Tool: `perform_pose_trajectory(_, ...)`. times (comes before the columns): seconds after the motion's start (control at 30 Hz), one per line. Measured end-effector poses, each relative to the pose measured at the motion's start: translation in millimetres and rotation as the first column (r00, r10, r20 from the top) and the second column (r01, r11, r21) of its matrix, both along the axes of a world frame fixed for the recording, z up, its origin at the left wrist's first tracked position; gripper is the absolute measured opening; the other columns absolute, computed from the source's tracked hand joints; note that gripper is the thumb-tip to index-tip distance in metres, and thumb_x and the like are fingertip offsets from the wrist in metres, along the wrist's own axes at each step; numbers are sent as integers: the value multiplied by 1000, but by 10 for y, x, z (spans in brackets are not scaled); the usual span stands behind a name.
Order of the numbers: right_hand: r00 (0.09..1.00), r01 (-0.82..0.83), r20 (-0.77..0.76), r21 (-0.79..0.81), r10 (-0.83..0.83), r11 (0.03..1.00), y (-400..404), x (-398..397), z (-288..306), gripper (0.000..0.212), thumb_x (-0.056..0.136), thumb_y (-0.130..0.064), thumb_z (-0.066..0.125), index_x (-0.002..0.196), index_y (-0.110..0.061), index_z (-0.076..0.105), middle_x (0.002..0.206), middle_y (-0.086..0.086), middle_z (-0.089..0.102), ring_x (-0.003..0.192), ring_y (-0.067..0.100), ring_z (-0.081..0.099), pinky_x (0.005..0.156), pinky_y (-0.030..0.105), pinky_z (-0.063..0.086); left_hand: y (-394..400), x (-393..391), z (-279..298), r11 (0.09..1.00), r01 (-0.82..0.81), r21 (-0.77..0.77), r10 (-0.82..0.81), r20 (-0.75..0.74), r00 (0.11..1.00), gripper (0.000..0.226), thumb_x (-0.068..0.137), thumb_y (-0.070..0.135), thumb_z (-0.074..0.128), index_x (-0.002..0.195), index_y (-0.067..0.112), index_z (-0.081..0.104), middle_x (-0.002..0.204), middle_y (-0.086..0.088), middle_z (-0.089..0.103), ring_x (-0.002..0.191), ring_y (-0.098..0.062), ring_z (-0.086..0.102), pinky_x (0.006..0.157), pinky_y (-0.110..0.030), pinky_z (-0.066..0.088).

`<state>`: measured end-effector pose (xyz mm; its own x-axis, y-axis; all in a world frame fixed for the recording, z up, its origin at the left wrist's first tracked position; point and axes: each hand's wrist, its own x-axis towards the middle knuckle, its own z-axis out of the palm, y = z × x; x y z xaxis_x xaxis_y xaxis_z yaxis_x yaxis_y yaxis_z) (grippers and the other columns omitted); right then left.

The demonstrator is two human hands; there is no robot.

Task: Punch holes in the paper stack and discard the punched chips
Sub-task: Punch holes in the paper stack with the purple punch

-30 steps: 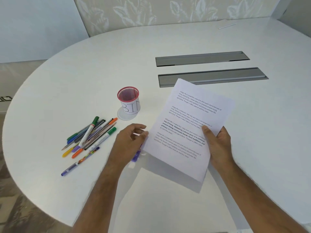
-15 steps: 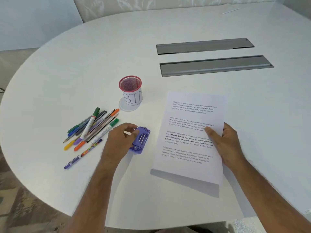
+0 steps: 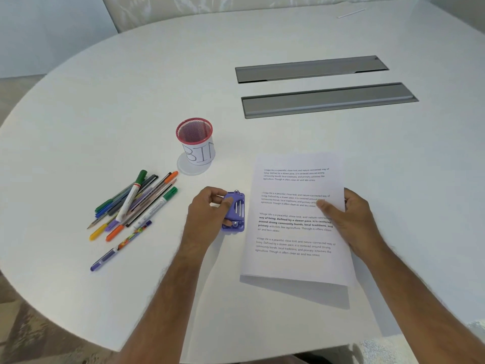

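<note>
A stack of printed white paper (image 3: pixel 296 232) is held just above the white table (image 3: pixel 131 101), its near edge lifted and casting a shadow. My right hand (image 3: pixel 349 219) grips its right edge, thumb on top. A small purple hole punch (image 3: pixel 235 212) sits just left of the paper's left edge, and my left hand (image 3: pixel 210 216) is closed on its left side, thumb on top. A pink mesh cup (image 3: pixel 195 143) with a white label reading BIN stands on a round coaster beyond the punch.
A loose heap of several coloured pens and markers (image 3: pixel 131 206) lies to the left of my left hand. Two long grey recessed cable flaps (image 3: pixel 325 98) run across the table's far middle. A thin white stick (image 3: pixel 351 13) lies at the far right.
The paper swung from a tilted, raised pose to lie straight and low beside the punch. My left hand, which covered the punch, now grips it, and the punch sits nearer the paper's edge.
</note>
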<state>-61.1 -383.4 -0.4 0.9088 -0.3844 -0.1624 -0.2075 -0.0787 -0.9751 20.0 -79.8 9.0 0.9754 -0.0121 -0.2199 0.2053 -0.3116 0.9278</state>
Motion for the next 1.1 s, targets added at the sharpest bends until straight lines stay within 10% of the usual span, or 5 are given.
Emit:
perform_pose_trajectory(0.7,989,-139,-48,-49,137,989,-232,368,-20,19,93,-18,78,112,-19,74,106,-3,82,101,25,78,92,46,63,-474,-28,34,997,1,-75,-1,-4,1000,5,101,12,64,98,14,61,89,-4,69,45,-12,68,43,-20,50)
perform_pose_trajectory(1.1,985,-164,-56,-34,162,986,-273,414,-12,22,94,-16,77,114,-21,72,109,-5,81,100,18,78,96,49,61,-446,414,-56,992,-58,110,47,107,993,25,98,45,65,93,20,64,94,6,70,88,-22,68,76,-32,51)
